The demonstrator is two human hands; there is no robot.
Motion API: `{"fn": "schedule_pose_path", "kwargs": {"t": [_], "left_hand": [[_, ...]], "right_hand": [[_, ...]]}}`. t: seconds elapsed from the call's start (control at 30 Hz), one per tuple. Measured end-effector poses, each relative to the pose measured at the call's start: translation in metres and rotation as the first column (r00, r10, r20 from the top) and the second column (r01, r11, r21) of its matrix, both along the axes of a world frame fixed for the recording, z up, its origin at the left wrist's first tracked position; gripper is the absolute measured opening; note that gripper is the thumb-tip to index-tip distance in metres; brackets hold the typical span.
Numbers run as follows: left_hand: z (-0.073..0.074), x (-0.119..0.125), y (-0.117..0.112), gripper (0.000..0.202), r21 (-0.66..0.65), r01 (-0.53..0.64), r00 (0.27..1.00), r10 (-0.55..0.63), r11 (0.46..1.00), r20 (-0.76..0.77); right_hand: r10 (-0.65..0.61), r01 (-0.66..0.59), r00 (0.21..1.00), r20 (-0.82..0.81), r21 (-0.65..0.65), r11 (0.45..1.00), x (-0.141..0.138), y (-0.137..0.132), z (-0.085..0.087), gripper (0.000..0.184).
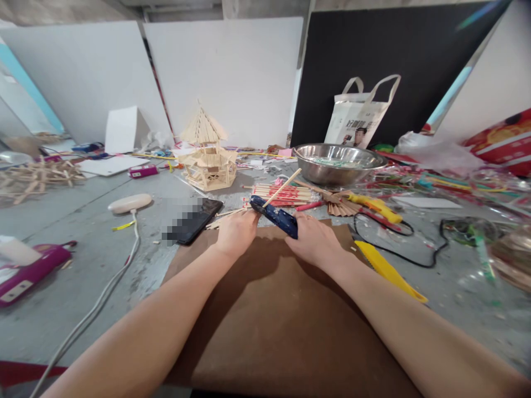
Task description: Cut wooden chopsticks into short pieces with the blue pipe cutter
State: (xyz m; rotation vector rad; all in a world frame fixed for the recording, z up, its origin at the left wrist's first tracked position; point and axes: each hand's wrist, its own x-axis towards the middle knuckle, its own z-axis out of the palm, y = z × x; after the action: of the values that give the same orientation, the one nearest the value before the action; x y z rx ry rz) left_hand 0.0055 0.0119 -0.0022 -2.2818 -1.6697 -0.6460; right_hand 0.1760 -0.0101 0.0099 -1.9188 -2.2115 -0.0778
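My right hand [314,239] is wrapped round a dark blue glue gun [274,214] whose nozzle points left. My left hand [235,231] is closed beside the nozzle, pinching a thin wooden stick [282,188] that slants up to the right. Both hands hover over the far edge of a brown board [265,320]. More loose sticks [224,215] lie just past my left hand.
A wooden stick pavilion model [206,155] stands behind. A phone [194,220] lies left of my hands. A steel bowl [338,163], a bundle of red-tipped sticks [282,194], a yellow knife [388,270], black cable [398,255] and a tote bag [360,116] are to the right.
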Motion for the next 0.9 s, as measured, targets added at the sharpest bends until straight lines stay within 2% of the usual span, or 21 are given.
{"fn": "schedule_pose_path", "kwargs": {"t": [0.47, 0.63, 0.7, 0.77, 0.9], "left_hand": [[0.003, 0.001, -0.002, 0.037, -0.048, -0.006, 0.999, 0.005, 0.999, -0.033], [0.003, 0.001, 0.0, 0.037, -0.085, -0.014, 0.999, 0.011, 0.996, -0.044], [0.003, 0.002, 0.0, 0.037, -0.112, -0.008, 0.999, 0.004, 0.994, -0.04], [0.003, 0.003, 0.001, 0.037, -0.153, 0.001, 0.999, -0.008, 0.988, -0.046], [-0.001, 0.007, 0.003, 0.035, -0.26, 0.024, 0.996, -0.046, 0.965, -0.077]], "right_hand": [[-0.031, 0.027, 0.999, -0.027, -0.127, 0.992, -0.002, 0.002, 0.003, 0.034], [0.039, -0.061, 0.994, -0.101, -0.225, 0.972, -0.001, 0.004, 0.01, 0.026], [0.052, -0.097, 0.986, -0.161, -0.284, 0.954, 0.0, 0.007, 0.012, 0.023], [0.014, -0.097, 0.976, -0.218, -0.379, 0.92, 0.001, 0.009, 0.013, 0.021], [-0.108, -0.103, 0.944, -0.313, -0.587, 0.803, 0.004, 0.012, 0.01, 0.019]]}}
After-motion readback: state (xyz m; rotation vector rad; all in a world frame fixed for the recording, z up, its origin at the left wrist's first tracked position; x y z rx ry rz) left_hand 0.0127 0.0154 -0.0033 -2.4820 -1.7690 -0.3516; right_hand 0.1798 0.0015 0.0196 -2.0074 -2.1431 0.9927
